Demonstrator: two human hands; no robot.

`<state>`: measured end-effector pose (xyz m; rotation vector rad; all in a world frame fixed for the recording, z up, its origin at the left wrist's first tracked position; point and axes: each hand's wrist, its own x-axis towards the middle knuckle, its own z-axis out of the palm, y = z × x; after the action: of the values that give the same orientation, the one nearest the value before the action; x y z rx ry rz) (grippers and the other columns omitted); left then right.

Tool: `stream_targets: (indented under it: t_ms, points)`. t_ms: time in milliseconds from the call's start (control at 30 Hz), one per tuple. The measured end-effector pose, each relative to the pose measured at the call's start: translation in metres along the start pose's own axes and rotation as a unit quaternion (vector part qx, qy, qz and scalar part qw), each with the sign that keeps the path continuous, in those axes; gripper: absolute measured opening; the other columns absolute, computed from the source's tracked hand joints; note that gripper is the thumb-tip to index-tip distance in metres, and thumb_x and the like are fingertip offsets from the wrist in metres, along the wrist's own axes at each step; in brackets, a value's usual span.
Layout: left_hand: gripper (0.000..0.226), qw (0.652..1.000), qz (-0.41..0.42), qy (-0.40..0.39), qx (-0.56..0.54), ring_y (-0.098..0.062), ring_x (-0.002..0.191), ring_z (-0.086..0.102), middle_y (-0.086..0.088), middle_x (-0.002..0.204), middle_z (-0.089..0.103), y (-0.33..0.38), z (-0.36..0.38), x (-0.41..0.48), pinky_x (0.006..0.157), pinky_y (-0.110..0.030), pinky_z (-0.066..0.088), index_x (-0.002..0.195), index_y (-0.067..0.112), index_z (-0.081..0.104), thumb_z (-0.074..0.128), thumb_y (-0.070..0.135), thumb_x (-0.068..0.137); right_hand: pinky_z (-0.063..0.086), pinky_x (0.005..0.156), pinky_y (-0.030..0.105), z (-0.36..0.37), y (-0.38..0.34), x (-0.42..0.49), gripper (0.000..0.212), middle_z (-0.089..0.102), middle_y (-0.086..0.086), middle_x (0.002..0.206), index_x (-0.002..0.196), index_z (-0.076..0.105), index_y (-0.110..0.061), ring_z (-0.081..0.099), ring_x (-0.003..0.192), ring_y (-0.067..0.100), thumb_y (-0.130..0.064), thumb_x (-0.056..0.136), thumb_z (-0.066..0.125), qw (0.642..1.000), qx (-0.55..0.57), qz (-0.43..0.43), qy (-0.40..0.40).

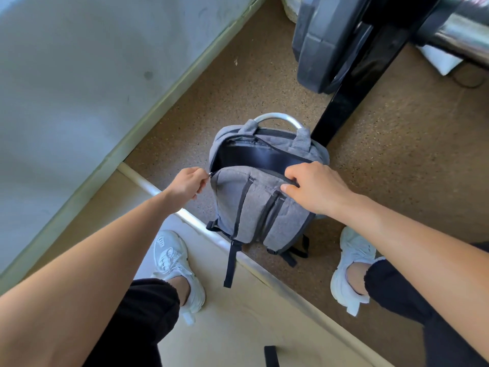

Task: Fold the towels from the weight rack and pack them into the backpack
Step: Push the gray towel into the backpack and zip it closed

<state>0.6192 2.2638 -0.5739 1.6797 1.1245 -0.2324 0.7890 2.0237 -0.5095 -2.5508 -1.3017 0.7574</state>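
Note:
A grey backpack (pixel 260 205) with black straps stands on the brown speckled floor between my feet. Its main compartment gapes at the top and shows a dark lining. My left hand (pixel 186 182) pinches the zipper pull at the bag's left edge. My right hand (pixel 312 188) grips the front panel's top rim on the right side, fingers curled over the zipper line. No towel shows in this view.
A black weight rack post (pixel 352 83) rises just behind the bag, with dark weight plates (pixel 320 46) and a chrome bar (pixel 463 35) up right. A pale wall (pixel 79 75) runs along the left. A metal floor strip (pixel 201 223) crosses under the bag.

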Motion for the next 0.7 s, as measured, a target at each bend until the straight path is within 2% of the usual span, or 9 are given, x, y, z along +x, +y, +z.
stream_targets:
  t_ms: [100,200,333,433,533,600,700]
  points:
    - [0.023,0.997,0.058,-0.038,0.037,-0.017,0.065,0.039,-0.004,0.069,0.048,0.017,-0.014,-0.026,0.058,-0.030,0.034,0.072,0.012,0.052,0.046,0.015,0.093,0.044,0.061,0.039,0.003,-0.006,-0.010,0.035,0.054,-0.001,0.071,0.070,0.048,-0.020,0.053,0.068,0.018,-0.042,0.094,0.062,0.996,-0.005,-0.087,-0.029]
    - [0.029,0.989,0.094,-0.070,0.091,-0.013,0.059,0.037,0.008,0.059,0.046,0.025,-0.022,-0.055,0.056,-0.028,0.032,0.062,0.019,0.051,0.052,0.017,0.090,0.047,0.065,0.040,0.008,-0.013,-0.020,0.033,0.051,-0.004,0.073,0.072,0.048,-0.021,0.053,0.072,0.017,-0.040,0.094,0.063,0.990,-0.023,-0.135,-0.040]
    - [0.024,0.981,0.110,-0.089,0.135,-0.014,0.062,0.044,0.007,0.061,0.055,0.024,-0.018,-0.084,0.062,-0.031,0.037,0.067,0.010,0.062,0.058,0.023,0.087,0.048,0.066,0.039,0.016,-0.024,-0.029,0.028,0.050,-0.007,0.074,0.078,0.051,-0.021,0.053,0.073,0.018,-0.040,0.092,0.067,0.985,-0.027,-0.162,-0.052]
    - [0.023,0.973,0.128,-0.050,0.188,-0.018,0.069,0.051,-0.011,0.074,0.065,0.021,-0.014,-0.092,0.067,-0.032,0.042,0.076,0.006,0.068,0.061,0.019,0.092,0.047,0.067,0.038,0.020,-0.041,-0.030,0.020,0.049,-0.012,0.077,0.096,0.057,-0.023,0.053,0.076,0.015,-0.039,0.091,0.068,0.983,0.018,-0.178,-0.028]
    - [0.021,0.961,0.145,-0.032,0.232,-0.018,0.068,0.053,-0.006,0.075,0.067,0.019,-0.012,-0.097,0.066,-0.034,0.044,0.076,0.011,0.069,0.064,0.024,0.093,0.040,0.065,0.034,0.021,-0.065,-0.022,0.033,0.049,-0.013,0.078,0.119,0.060,-0.024,0.051,0.075,0.011,-0.035,0.090,0.071,0.979,0.069,-0.193,0.023]
    - [0.022,0.950,0.164,-0.003,0.265,-0.018,0.066,0.055,-0.003,0.072,0.068,0.018,-0.013,-0.098,0.065,-0.035,0.045,0.076,0.015,0.070,0.067,0.029,0.092,0.043,0.066,0.033,0.020,-0.082,-0.011,0.039,0.056,-0.010,0.078,0.125,0.061,-0.024,0.053,0.072,0.011,-0.029,0.089,0.073,0.975,0.109,-0.189,0.036]
    - [0.025,0.940,0.188,0.052,0.281,-0.019,0.059,0.054,-0.002,0.064,0.067,0.014,-0.016,-0.098,0.059,-0.034,0.043,0.073,0.016,0.073,0.070,0.033,0.090,0.041,0.069,0.030,0.021,-0.098,0.008,0.038,0.056,-0.013,0.078,0.126,0.064,-0.024,0.054,0.077,0.010,-0.022,0.089,0.072,0.976,0.108,-0.187,-0.018]
